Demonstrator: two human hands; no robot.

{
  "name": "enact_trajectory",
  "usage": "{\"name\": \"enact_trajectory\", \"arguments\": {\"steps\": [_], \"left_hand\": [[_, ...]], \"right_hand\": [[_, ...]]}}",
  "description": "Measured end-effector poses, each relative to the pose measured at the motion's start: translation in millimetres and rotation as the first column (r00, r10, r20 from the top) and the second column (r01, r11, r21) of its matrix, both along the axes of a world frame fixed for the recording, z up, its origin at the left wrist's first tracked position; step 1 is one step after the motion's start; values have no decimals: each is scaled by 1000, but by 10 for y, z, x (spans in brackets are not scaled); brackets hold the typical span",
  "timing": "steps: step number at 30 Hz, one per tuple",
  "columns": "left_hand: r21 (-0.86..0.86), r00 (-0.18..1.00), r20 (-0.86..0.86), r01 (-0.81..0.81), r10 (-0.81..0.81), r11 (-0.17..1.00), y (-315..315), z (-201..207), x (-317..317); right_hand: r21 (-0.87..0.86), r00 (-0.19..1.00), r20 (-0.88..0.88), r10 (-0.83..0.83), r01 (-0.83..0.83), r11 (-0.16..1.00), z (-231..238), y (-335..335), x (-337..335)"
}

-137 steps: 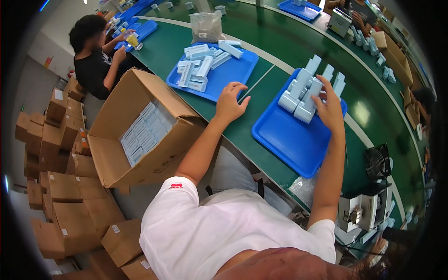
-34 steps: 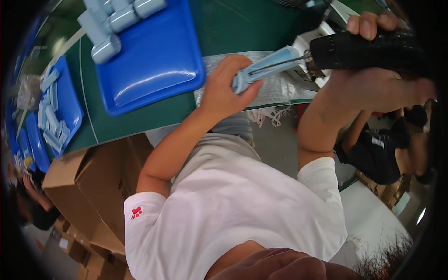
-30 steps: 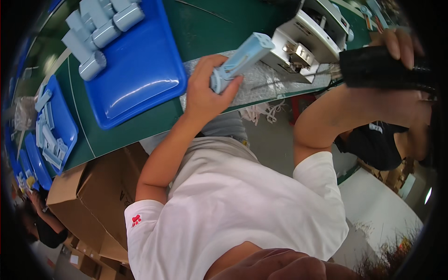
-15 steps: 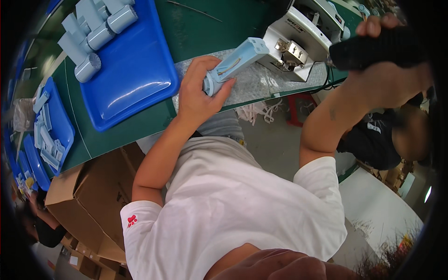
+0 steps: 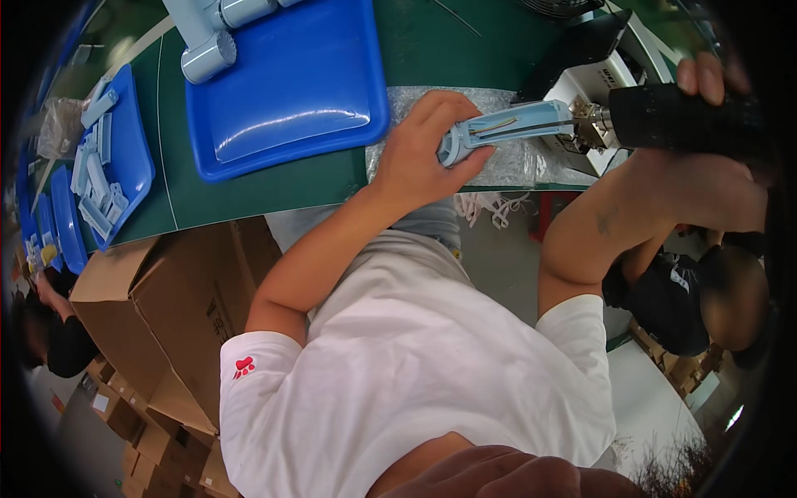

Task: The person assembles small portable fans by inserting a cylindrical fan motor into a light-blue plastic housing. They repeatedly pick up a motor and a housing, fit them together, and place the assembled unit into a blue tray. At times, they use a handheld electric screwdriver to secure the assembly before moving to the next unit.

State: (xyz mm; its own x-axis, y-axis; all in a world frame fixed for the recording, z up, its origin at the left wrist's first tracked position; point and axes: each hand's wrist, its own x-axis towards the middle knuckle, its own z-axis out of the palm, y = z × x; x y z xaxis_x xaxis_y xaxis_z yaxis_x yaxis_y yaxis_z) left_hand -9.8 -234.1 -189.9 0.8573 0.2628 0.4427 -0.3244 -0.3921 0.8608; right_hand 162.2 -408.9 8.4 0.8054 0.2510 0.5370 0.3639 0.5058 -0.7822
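My left hand is closed round the round end of a light blue plastic housing, a long open trough with thin wires inside. The housing points right, above bubble wrap on the table. My right hand grips a black electric screwdriver lying nearly level. Its tip is at the housing's far end; whether it touches a screw there is too small to tell. Behind them stands a silver and black screw feeder, its front partly hidden by the screwdriver and housing.
A blue tray with several light blue housings lies left on the green table. Further left, another blue tray holds small light blue parts. A cardboard box stands below the table edge. Other people are at both sides.
The housing has swung nearer level, and its far end now meets the screwdriver's tip, which was apart from it. The whole view has shifted, with the trays appearing further right.
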Motion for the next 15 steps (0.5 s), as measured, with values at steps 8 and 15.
{"name": "enact_trajectory", "arguments": {"steps": [8, 15], "left_hand": [[-6, 1000, 14, -2, 2, 1000, 18, -15, 11], [-11, 1000, 10, 2, -2, 1000, 29, -12, 9]], "right_hand": [[-2, 998, 30, -57, 57, 998, -97, -5, -12], [-3, 995, 51, -90, 90, 996, -114, 22, -53]]}}
